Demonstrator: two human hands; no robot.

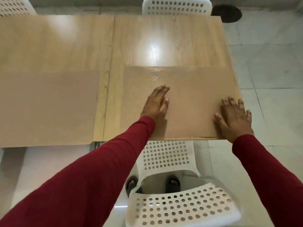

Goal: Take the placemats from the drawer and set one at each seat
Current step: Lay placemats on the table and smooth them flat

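Nearest the lens: a white perforated chair (180, 208), pulled back from the wooden table (172, 38). Just beyond it, on the table's near right corner, a tan placemat (193, 89) lying flat, long axis running along the table's near edge. Both hands pressed palm-down on that mat — left hand (157, 102) toward its middle, right hand (234, 118) by its right near corner, fingers spread and flat, clasping nothing. Further left along the same near edge, a second placemat (47, 105) already down (slightly overhanging the edge). Across the table, two more chairs, no mats before them yet. Likely next — squaring this mat to the edge, probably a small nudge from the right hand, closer to the corner.
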